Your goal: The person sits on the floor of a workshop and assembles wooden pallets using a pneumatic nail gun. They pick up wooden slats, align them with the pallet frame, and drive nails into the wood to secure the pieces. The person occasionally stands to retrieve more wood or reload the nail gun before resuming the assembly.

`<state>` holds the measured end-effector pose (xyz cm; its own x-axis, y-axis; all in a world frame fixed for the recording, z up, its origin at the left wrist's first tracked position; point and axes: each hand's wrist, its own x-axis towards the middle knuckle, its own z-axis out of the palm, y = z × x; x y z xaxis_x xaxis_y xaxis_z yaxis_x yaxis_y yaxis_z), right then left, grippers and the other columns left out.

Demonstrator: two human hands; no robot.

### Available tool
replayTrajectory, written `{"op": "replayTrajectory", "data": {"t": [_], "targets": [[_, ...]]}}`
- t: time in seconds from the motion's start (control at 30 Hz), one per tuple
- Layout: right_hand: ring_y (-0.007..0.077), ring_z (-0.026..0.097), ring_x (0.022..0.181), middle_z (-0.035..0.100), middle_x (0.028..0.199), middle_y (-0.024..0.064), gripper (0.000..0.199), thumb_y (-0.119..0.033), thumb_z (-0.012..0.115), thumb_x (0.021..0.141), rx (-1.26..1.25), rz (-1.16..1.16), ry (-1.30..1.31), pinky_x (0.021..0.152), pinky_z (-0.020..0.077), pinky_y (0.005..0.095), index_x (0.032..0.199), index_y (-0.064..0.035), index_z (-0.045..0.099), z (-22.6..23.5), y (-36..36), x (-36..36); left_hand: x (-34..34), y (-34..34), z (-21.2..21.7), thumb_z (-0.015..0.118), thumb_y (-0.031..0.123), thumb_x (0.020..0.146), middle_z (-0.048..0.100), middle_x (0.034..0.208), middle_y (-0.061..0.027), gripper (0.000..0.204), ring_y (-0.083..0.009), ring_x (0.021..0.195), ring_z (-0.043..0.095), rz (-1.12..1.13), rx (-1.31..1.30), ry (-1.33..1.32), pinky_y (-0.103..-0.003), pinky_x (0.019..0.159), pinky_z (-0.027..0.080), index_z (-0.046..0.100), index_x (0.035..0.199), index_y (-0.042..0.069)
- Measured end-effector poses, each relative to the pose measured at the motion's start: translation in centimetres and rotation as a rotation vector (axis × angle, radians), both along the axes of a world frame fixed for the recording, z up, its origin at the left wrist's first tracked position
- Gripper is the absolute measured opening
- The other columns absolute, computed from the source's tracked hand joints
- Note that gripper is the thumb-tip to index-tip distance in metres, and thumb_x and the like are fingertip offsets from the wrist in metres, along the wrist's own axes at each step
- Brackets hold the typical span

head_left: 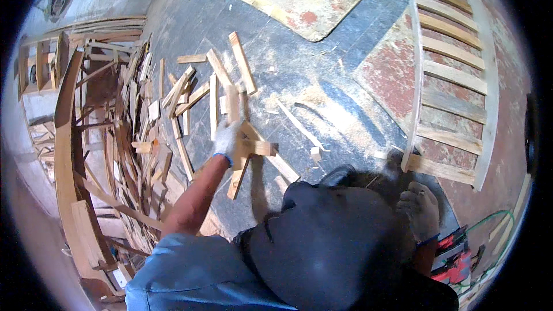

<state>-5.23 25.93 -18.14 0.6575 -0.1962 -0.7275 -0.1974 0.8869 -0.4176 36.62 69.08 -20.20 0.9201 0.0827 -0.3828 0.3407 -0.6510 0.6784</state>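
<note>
My left hand [228, 139], in a whitish glove with a blue cuff, is closed on a short wooden piece [233, 103] over the floor. Other short pieces lie crossed under and beside it, one pointing right [262, 148] and one toward me [237, 179]. Exactly how many pieces the fingers hold is hidden. On the right, my gloved right hand [419, 210] is low beside my dark-clothed body, its fingers curled. Whatever may be inside those fingers does not show. Just below that wrist lies a red and black tool [458, 262].
Loose wooden strips [242, 63] and sawdust [351, 124] lie across the dark floor [276, 40]. A large pile of scrap wood [127, 126] fills the left. At the right lies a slatted wooden frame [452, 75]. A green hose [507, 213] curves beyond the tool.
</note>
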Motion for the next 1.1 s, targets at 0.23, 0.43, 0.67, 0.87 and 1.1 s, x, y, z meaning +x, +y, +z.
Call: {"op": "replayTrajectory", "data": {"t": [0.23, 0.43, 0.67, 0.87, 1.1], "targets": [[0.0184, 0.065, 0.076, 0.066, 0.094, 0.0097, 0.032, -0.026, 0.058, 0.103, 0.082, -0.015, -0.030, 0.061, 0.0512, 0.0282, 0.124, -0.0022, 0.057, -1.3, -0.4, -0.2, 4.5, 14.7, -2.5, 0.060, 0.031, 0.085, 0.071, 0.101, -0.0275, 0.044, -0.0452, 0.095, 0.068, 0.006, 0.841, -0.165, -0.050, 0.085, 0.051, 0.065, 0.108, -0.006], [0.0178, 0.063, 0.071, 0.066, 0.094, 0.0086, 0.036, -0.032, 0.058, 0.104, -0.142, 0.075, 0.180, 0.058, 0.0499, 0.0280, 0.125, -0.0037, 0.057, -1.9, -0.4, -0.6, 12.6, 9.3, -4.4, 0.057, 0.035, 0.089, 0.067, 0.115, -0.0328, 0.048, -0.0475, 0.112, 0.063, -0.198, 0.715, -0.543, -0.049, 0.099, 0.049, 0.065, 0.116, -0.004], [0.0117, 0.051, 0.065, 0.059, 0.083, 0.0023, 0.022, -0.026, 0.056, 0.104, -0.095, -0.036, 0.303, 0.052, 0.0401, 0.0224, 0.116, -0.0081, 0.059, 0.9, 0.7, 1.4, 18.8, -3.8, -4.8, 0.067, 0.037, 0.085, 0.068, 0.112, -0.0327, 0.052, -0.0462, 0.110, 0.065, -0.177, 0.670, -0.299, -0.050, 0.094, 0.051, 0.063, 0.116, -0.004], [0.0082, 0.043, 0.064, 0.052, 0.079, -0.0041, 0.017, -0.032, 0.053, 0.105, 0.131, -0.145, 0.162, 0.055, 0.0349, 0.0230, 0.110, -0.0162, 0.060, 0.4, -0.5, -0.8, 21.7, -3.1, -7.3, 0.074, 0.039, 0.077, 0.069, 0.112, -0.0305, 0.058, -0.0437, 0.107, 0.068, -0.220, 0.641, -0.254, -0.047, 0.091, 0.054, 0.064, 0.115, -0.003], [0.0120, 0.050, 0.070, 0.056, 0.085, -0.0015, 0.018, -0.027, 0.054, 0.103, 0.063, -0.098, 0.316, 0.063, 0.0409, 0.0254, 0.112, -0.0130, 0.062, 2.7, 0.5, 0.7, 20.9, -2.7, -6.4, 0.066, 0.042, 0.086, 0.068, 0.113, -0.0325, 0.055, -0.0460, 0.109, 0.067, -0.329, 0.758, -0.258, -0.049, 0.092, 0.053, 0.063, 0.119, -0.001]]}}
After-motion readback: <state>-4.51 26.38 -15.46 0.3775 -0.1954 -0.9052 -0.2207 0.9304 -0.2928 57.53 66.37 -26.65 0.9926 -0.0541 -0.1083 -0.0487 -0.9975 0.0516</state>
